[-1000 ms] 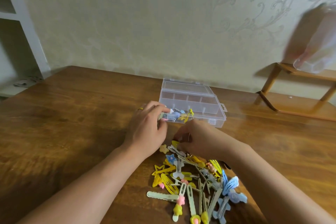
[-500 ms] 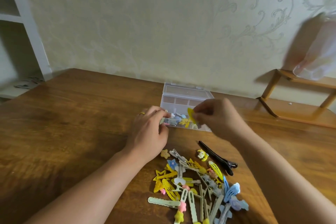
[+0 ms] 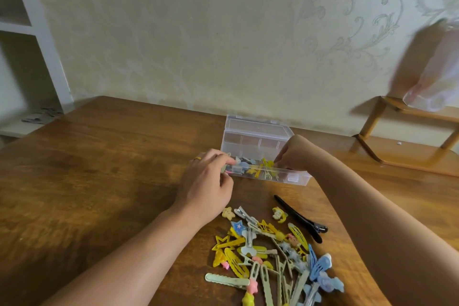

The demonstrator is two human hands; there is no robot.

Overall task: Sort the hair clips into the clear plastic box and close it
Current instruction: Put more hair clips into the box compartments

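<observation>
The clear box [image 3: 260,146] is set open near the tabletop's [image 3: 99,169] far edge. Its near-left corner is pinched by the left hand [image 3: 207,186]. The right hand's [image 3: 295,154] fingertips are hidden inside; its grip cannot be told. Loose clips [image 3: 270,256] are cut off at the near edge.

A single wide-angle view looks forward and down from the person's head. It faces the wall across the tabletop [image 3: 104,181], whose far edge bows with the lens. Both forearms run in from the lower edge of the frame, so the camera sits close above them. The clear plastic box [image 3: 258,139] lies near the frame's centre; nearer the camera than the box, a pile of hair clips [image 3: 270,253] reaches the bottom edge.
</observation>
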